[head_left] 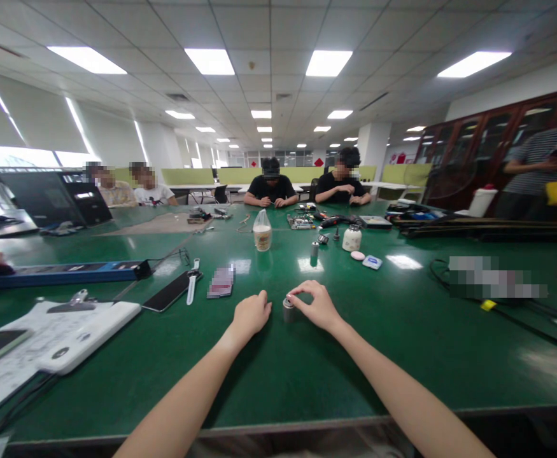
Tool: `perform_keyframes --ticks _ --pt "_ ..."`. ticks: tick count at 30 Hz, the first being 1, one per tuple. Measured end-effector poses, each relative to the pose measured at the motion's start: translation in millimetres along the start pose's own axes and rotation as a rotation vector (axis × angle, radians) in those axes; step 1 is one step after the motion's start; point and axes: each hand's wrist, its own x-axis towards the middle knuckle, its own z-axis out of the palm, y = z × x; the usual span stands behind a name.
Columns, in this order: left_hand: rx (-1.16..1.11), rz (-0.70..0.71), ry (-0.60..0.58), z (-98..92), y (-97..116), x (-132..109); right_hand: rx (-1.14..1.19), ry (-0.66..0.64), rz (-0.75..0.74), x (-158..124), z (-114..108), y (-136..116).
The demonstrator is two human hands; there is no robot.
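A small silver metal cylinder (288, 312) stands upright on the green table in front of me. My right hand (320, 306) has thumb and forefinger pinched together at its top end. Just left of the cylinder, apart from it, my left hand (251, 312) rests with its fingers curled in. Whatever those fingers hold, if anything, is hidden. Farther off stands a similar metal cylinder (314, 249), near a white patterned jar (351, 238), a pink round lid (357, 256) and a small blue-and-white box (372, 262).
On the left lie a phone (167, 292), a white-strapped watch (191, 287), a clipboard (15, 343) and a white device (91, 334). A bagged cup (261, 234) stands ahead. Cables (512, 321) run along the right. Two people (271, 184) sit opposite; another stands at right.
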Motion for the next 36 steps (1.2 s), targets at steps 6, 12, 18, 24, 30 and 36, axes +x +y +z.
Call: perform_keyframes --ticks 6,12,18,24,30,36 --pt "-0.011 0.0 -0.001 0.4 -0.3 0.3 -0.1 0.041 0.128 1.5 -1.9 28.4" --pt "-0.013 0.009 0.008 2.6 -1.4 1.4 -0.271 -0.141 0.281 -4.7 0.1 52.6" --pt "-0.005 0.019 0.024 2.3 -1.0 1.4 -0.292 -0.169 0.295 -6.0 2.1 54.7" --pt "0.003 0.034 0.039 4.1 -1.7 2.0 -0.293 -0.176 0.296 -7.1 1.8 52.4" --pt "-0.009 0.02 0.009 4.0 -1.9 2.8 -0.208 -0.08 0.263 -1.5 -2.1 43.3" --pt "-0.011 0.021 0.017 3.9 -2.0 2.5 0.006 -0.023 0.067 -0.8 -2.5 16.3"
